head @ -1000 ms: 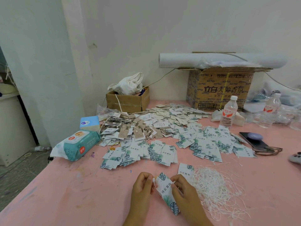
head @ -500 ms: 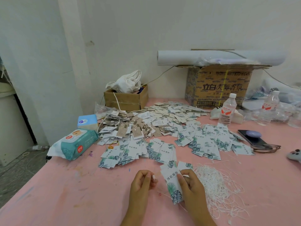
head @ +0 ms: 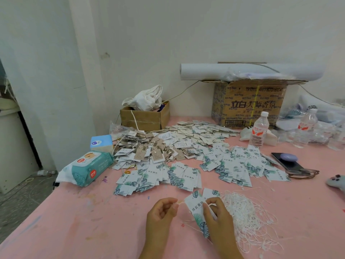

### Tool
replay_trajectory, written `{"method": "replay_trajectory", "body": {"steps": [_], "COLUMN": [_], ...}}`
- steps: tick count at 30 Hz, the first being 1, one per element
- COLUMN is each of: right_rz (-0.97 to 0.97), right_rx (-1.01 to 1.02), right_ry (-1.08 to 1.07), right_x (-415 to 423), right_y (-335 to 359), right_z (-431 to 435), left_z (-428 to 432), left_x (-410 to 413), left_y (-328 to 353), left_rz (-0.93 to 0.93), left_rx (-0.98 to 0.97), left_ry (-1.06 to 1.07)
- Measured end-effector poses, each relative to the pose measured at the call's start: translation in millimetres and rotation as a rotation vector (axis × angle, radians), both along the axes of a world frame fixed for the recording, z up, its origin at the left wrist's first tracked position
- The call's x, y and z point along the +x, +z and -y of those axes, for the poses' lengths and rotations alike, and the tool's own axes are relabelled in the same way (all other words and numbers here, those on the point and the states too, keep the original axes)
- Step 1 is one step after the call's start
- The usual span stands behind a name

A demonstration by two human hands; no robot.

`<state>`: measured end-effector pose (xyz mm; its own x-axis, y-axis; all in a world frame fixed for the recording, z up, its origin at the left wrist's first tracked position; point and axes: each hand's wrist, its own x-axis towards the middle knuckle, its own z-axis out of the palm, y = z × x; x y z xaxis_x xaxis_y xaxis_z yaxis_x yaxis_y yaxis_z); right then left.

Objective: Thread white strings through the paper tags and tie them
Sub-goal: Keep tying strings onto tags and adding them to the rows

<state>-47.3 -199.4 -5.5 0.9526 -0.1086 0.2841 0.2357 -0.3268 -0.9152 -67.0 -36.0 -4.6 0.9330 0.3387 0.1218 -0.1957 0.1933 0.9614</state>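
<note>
My right hand (head: 216, 214) pinches a white paper tag (head: 196, 206) with green leaf print, held upright just above the pink table (head: 74, 221). To its left, my left hand (head: 162, 212) pinches the end of a white string (head: 180, 202) close to the tag's upper corner. A loose heap of white strings (head: 248, 217) lies right of my right hand. Another leaf-print tag (head: 211, 193) lies flat behind the held one. Spread piles of leaf-print tags (head: 186, 174) cover the table's middle.
Brown and grey tags (head: 158, 146) are heaped further back. A wet-wipe pack (head: 87, 167) and tissue box (head: 101, 143) sit at the left, two cardboard boxes (head: 252, 103) by the wall, water bottles (head: 259, 129) and a phone (head: 287, 161) at the right.
The tag has turned more upright in my right hand. My left hand has drawn the string end out a little to the left of the tag.
</note>
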Motion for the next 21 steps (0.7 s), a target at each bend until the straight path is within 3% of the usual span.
{"method": "replay_trajectory", "body": {"steps": [9, 21], "right_rz": [-0.005, -0.031], "right_rx": [0.038, 0.198], "right_ry": [-0.015, 0.090], "right_x": [-1.6, -5.8], "right_y": [3.0, 12.0], "right_z": [1.8, 2.5], "left_z": [-3.7, -4.8], "left_x": [1.3, 4.8], "left_y": [-2.7, 2.0], "left_rz": [-0.046, -0.039], "left_rx": [-0.096, -0.435], "left_ry": [0.036, 0.123]}}
